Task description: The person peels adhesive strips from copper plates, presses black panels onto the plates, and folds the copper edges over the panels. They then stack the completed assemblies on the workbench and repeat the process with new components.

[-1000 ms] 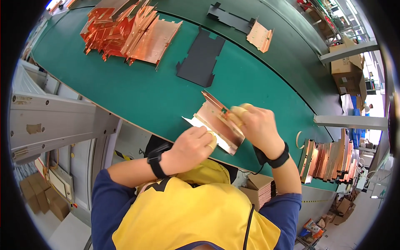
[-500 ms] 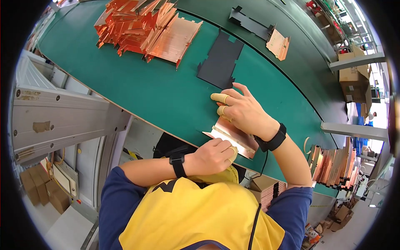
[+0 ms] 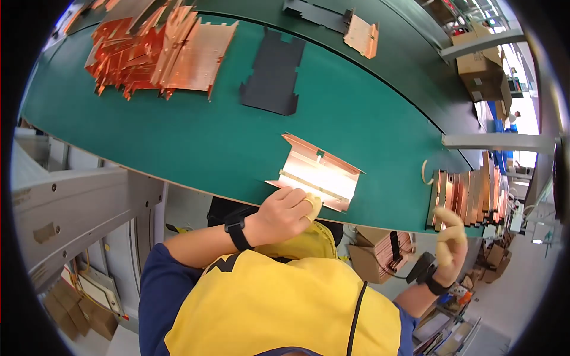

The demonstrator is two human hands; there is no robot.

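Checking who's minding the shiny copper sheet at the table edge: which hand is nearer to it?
The left hand is nearer: it rests on the copper sheet at its near edge. The right hand is off to the right, by the upright row of copper pieces.

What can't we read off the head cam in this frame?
- Left hand: fingertips curl over the copper sheet; whether they pinch or only press its near edge is hidden.
- Right hand: empty, but its palm side is turned away.
- Rack of copper sheets: count too small and warped near the rim.
- Copper pile: cut off by the top edge.
- Area under the green table: hidden by the person's torso.
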